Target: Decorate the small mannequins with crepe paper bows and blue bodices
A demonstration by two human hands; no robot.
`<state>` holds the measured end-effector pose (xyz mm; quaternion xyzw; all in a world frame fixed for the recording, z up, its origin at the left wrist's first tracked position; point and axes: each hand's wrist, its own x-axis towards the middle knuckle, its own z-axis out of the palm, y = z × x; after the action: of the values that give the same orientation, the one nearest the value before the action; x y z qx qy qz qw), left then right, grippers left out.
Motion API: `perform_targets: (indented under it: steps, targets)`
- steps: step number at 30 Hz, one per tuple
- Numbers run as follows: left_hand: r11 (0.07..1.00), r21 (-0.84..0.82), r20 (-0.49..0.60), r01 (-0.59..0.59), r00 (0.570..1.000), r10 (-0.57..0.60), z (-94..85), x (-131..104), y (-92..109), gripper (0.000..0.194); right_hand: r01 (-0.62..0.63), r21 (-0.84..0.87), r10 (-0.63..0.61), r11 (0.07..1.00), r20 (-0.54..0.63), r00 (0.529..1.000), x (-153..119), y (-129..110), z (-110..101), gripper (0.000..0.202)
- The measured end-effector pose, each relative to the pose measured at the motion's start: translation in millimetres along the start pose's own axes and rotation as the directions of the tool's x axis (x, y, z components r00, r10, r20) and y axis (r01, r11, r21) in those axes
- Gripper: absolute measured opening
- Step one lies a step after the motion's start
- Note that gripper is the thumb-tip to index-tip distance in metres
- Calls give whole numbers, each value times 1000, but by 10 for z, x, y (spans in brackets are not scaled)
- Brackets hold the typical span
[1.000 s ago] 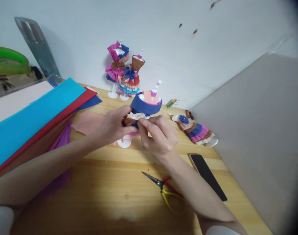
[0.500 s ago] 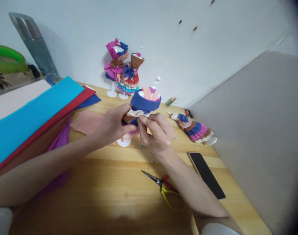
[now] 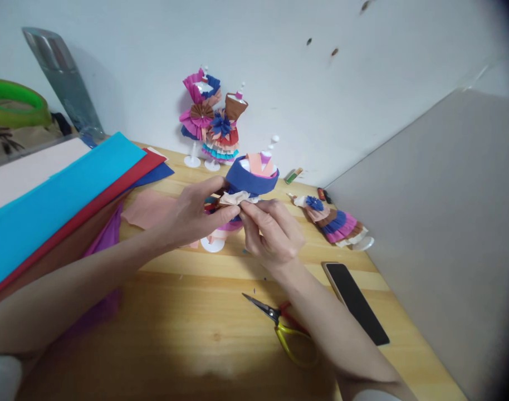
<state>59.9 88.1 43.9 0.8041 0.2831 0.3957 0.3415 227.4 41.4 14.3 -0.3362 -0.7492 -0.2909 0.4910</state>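
A small white dress form on a round base wears a paper dress with a wide blue collar point(image 3: 251, 177) and pink straps. At its waist is a cream ruffle point(image 3: 236, 197). My left hand point(image 3: 196, 214) wraps the waist from the left, its thumb pressed on the front below the ruffle. From the right, my right hand point(image 3: 273, 228) pinches at the front of the waist, its fingertips meeting my left thumb. What lies between the right fingertips is too small to make out. The form leans slightly to the right.
Open scissors point(image 3: 275, 314) and a black phone point(image 3: 357, 303) lie at the front right. Coloured paper sheets point(image 3: 66, 189) cover the left. Two dressed forms point(image 3: 201, 114) stand by the wall; another point(image 3: 332, 220) lies at the right. A pink sheet point(image 3: 148, 209) is beside my left hand.
The left thumb has moved up and right to the right fingertips, covering the brown pleated piece. The dress form leans a little more to the right.
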Motion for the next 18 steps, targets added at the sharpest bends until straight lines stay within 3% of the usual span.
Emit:
perform_targets:
  steps: [8, 13, 18]
  targets:
    - [1000, -17, -38, -17, 999, 17, 24, 21, -93, 14, -45, 71, 42, 997, 36, 998, -7, 1, -14, 30]
    - [1000, 5, -62, -20, 998, 20, 27, 12, -95, 11, -189, 116, 182, 975, 68, 981, 73, -71, -71, 21]
    - [1000, 1, -54, -31, 998, 31, 31, 7, -75, 9, -371, 188, 355, 910, 115, 928, 164, -145, -119, 12]
